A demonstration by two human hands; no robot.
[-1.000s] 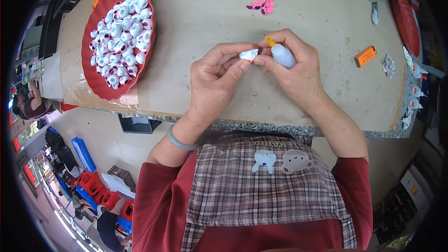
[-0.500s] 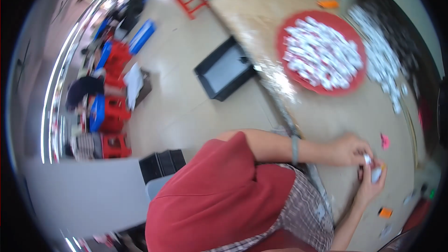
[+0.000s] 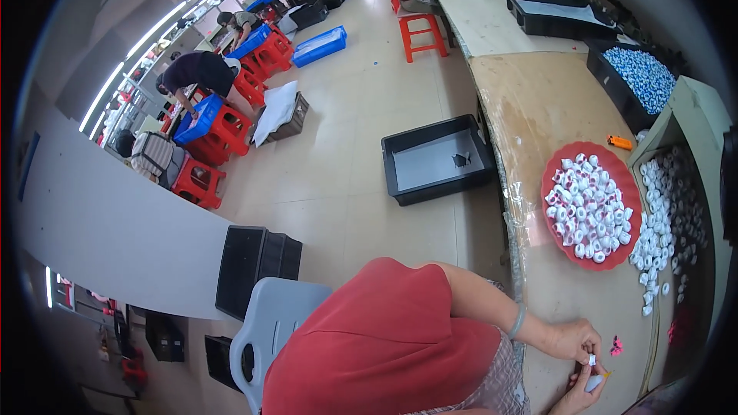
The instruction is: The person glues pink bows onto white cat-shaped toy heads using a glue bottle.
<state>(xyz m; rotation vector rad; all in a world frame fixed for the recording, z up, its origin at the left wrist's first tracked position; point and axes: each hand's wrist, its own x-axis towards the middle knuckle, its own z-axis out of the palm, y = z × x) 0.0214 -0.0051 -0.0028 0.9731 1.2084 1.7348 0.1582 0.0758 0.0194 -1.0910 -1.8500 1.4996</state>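
At the table's near end, my left hand (image 3: 573, 340), with a bangle on its wrist, pinches a small white piece (image 3: 592, 360). Just below it, the fingers of my right hand (image 3: 575, 398) are closed around a small white bottle-like thing (image 3: 594, 383) with a yellow tip. The two hands nearly touch. A little pink piece (image 3: 616, 346) lies on the table beside them. Farther off stands a red scalloped bowl (image 3: 550, 219), heaped with white rounded pieces (image 3: 590, 204) that have dark red marks.
More white pieces (image 3: 653, 234) lie loose right of the bowl, by a pale green partition (image 3: 696, 111). Beyond are an orange lighter-like thing (image 3: 619, 142) and a black tray of blue beads (image 3: 642, 77). A black crate (image 3: 438, 192) stands on the floor left of the table. People work farther away.
The view has swung, so the table and bowl appear lower and farther right, and more of the room shows. My hands stay close together on the same white things.
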